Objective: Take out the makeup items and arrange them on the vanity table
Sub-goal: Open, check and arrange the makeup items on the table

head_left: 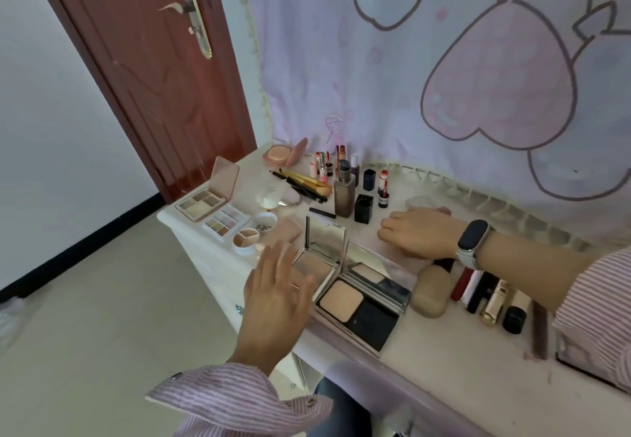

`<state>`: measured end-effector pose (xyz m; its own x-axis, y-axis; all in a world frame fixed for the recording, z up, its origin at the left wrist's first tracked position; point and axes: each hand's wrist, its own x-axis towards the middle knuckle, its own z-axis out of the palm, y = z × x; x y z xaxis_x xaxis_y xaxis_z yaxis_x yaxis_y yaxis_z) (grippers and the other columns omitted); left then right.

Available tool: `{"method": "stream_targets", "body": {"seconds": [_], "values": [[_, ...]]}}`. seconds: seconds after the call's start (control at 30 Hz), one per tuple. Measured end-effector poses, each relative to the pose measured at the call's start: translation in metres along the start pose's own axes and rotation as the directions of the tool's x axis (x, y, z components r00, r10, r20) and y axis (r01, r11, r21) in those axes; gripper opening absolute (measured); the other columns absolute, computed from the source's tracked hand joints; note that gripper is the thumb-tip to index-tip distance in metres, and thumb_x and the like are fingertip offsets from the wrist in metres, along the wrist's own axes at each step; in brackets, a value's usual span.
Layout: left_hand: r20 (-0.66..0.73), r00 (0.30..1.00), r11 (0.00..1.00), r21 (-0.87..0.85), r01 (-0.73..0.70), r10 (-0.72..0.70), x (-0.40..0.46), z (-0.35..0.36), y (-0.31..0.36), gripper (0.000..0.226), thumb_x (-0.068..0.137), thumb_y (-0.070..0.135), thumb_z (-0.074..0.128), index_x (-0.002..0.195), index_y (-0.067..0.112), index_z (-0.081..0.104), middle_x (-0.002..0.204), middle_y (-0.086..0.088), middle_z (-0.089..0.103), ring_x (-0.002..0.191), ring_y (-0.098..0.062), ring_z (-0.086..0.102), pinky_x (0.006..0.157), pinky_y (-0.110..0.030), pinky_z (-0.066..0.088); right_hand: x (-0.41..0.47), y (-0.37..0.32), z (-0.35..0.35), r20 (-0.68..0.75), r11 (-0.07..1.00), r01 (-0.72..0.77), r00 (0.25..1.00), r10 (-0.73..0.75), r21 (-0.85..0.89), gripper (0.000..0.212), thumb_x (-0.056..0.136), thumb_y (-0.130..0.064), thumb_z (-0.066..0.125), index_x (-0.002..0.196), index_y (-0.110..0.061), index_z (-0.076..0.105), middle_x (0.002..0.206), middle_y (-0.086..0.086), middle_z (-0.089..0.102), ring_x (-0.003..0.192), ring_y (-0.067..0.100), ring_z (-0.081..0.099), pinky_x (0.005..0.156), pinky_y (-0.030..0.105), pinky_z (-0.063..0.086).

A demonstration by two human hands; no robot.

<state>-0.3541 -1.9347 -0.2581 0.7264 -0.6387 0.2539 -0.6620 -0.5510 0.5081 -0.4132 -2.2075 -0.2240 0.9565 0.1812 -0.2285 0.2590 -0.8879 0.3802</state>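
- Head view: we see a vanity table (444, 361) with a pale, smooth top, covered in makeup items; we take the big open powder compact (362, 303) near the front edge as landmark.
- Powder compact: square, hinged, mirrored lid upright, beige pressed powder pan beside a black sponge well.
- Left hand (273, 303) hovers just left of the compact, fingers straight and spread, gripping nothing; slightly motion-blurred.
- Right hand (420, 235) lies behind the compact, palm down on the tabletop, fingers relaxed, holding nothing; a dark smartwatch (473, 240) with a pale strap sits on the wrist.
- Both sleeves are pink-and-white striped cloth.
- A second mirrored compact (321, 252) stands open, touching the landmark's left rear side; shiny metallic casing.
- Right of the compact: a rounded beige pouch-like case (432, 295), then a row of lipstick tubes (485, 295) lying side by side, red, white, black and gold, glossy.
- Far left of the compact: a pink eyeshadow palette (208, 197) with raised lid, a clear multi-pan palette (225, 225), a round three-section pot (245, 237).
- Behind the compact: a tall brownish glass bottle (345, 194), a black cube-shaped cap (363, 208), upright lipsticks (384, 190), gold-handled brushes (307, 182) lying flat, a round pink cushion compact (283, 155) open at the far corner.
- Behind it all hangs a lilac cartoon-print curtain (444, 61); a reddish wooden door (153, 78) with a metal handle is far left.
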Motion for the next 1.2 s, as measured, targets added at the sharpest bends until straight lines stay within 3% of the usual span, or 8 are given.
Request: {"method": "stream_targets", "body": {"seconds": [0.1, 0.23, 0.4, 0.57, 0.83, 0.93, 1.0, 1.2], "values": [[0.006, 0.994, 0.994, 0.011, 0.105, -0.105, 0.003, -0.006, -0.03, 0.065, 0.088, 0.051, 0.014, 0.146, 0.021, 0.018, 0.156, 0.002, 0.005, 0.143, -0.012, 0.0, 0.115, -0.044, 0.013, 0.0, 0.005, -0.002, -0.197, 0.978, -0.164, 0.962, 0.187, 0.128, 0.016, 0.091, -0.01, 0.038, 0.104, -0.009, 0.048, 0.1, 0.006, 0.053, 0.084, 0.017, 0.044, 0.062, 0.029, 0.036], [-0.046, 0.979, 0.98, -0.021, 0.197, -0.198, 0.017, -0.011, -0.061, 0.051, 0.098, 0.028, 0.03, 0.147, 0.021, 0.018, 0.157, -0.001, 0.006, 0.144, -0.017, 0.001, 0.114, -0.048, 0.013, 0.004, 0.0, -0.019, -0.499, 0.83, -0.201, 0.717, 0.487, 0.52, 0.004, 0.087, -0.012, 0.05, 0.085, -0.013, 0.047, 0.078, 0.005, 0.057, 0.058, 0.015, 0.042, 0.047, 0.023, 0.031], [-0.11, 0.96, 0.966, 0.008, 0.259, -0.257, 0.035, -0.019, -0.088, 0.057, 0.096, 0.03, 0.038, 0.146, 0.011, 0.017, 0.156, -0.008, 0.006, 0.144, -0.023, 0.0, 0.113, -0.047, 0.013, 0.04, -0.01, -0.073, -0.482, 0.489, 0.144, 0.54, 0.69, 0.861, 0.011, 0.089, -0.017, 0.049, 0.091, -0.016, 0.038, 0.079, 0.017, 0.066, 0.064, 0.029, 0.061, 0.059, 0.038, 0.048], [-0.028, 0.973, 0.97, 0.075, 0.232, -0.23, 0.035, -0.006, -0.107, 0.064, 0.096, 0.037, 0.036, 0.148, 0.012, 0.008, 0.157, -0.004, -0.001, 0.144, -0.017, -0.004, 0.114, -0.048, 0.013, 0.102, -0.011, -0.105, -0.471, 0.497, 0.13, 0.584, 0.661, 0.858, 0.012, 0.09, -0.013, 0.043, 0.101, -0.012, 0.044, 0.066, -0.019, 0.066, 0.055, 0.026, 0.057, 0.058, 0.03, 0.049], [-0.033, 0.985, 0.979, 0.109, 0.169, -0.167, 0.037, 0.009, -0.12, 0.068, 0.089, 0.05, 0.013, 0.148, 0.017, 0.001, 0.154, 0.008, -0.01, 0.134, 0.002, -0.023, 0.115, -0.039, 0.0, 0.199, 0.015, -0.097, -0.194, 0.623, -0.389, 0.723, 0.663, 0.679, 0.032, 0.087, -0.01, 0.044, 0.116, -0.004, 0.055, 0.112, 0.022, 0.061, 0.101, 0.041, 0.056, 0.086, 0.043, 0.047], [-0.028, 0.988, 0.979, 0.14, 0.151, -0.149, 0.036, 0.01, -0.124, 0.071, 0.086, 0.055, 0.002, 0.147, 0.019, -0.003, 0.151, 0.009, -0.016, 0.136, -0.001, -0.024, 0.114, -0.036, -0.005, 0.221, 0.017, -0.092, -0.102, 0.628, -0.487, 0.735, 0.67, 0.607, 0.012, 0.087, -0.008, 0.048, 0.092, -0.004, 0.057, 0.108, 0.021, 0.058, 0.102, 0.039, 0.055, 0.068, 0.034, 0.046], [-0.022, 0.988, 0.977, 0.15, 0.151, -0.15, 0.035, 0.011, -0.126, 0.071, 0.085, 0.056, -0.001, 0.146, 0.02, -0.005, 0.151, 0.009, -0.017, 0.137, -0.002, -0.023, 0.113, -0.036, -0.006, 0.227, 0.016, -0.091, -0.104, 0.646, -0.518, 0.73, 0.675, 0.56, 0.02, 0.088, -0.014, 0.051, 0.069, -0.01, 0.045, 0.1, 0.018, 0.058, 0.092, 0.035, 0.057, 0.055, 0.027, 0.036], [-0.018, 0.989, 0.982, 0.12, 0.148, -0.146, 0.036, 0.008, -0.128, 0.071, 0.086, 0.056, 0.003, 0.147, 0.02, -0.001, 0.151, 0.01, -0.015, 0.138, -0.002, -0.02, 0.114, -0.038, -0.005, 0.208, 0.016, -0.09, -0.256, 0.686, -0.387, 0.726, 0.639, 0.616, 0.031, 0.088, -0.01, 0.043, 0.113, -0.002, 0.059, 0.114, 0.02, 0.059, 0.104, 0.039, 0.053, 0.084, 0.042, 0.046]]}}
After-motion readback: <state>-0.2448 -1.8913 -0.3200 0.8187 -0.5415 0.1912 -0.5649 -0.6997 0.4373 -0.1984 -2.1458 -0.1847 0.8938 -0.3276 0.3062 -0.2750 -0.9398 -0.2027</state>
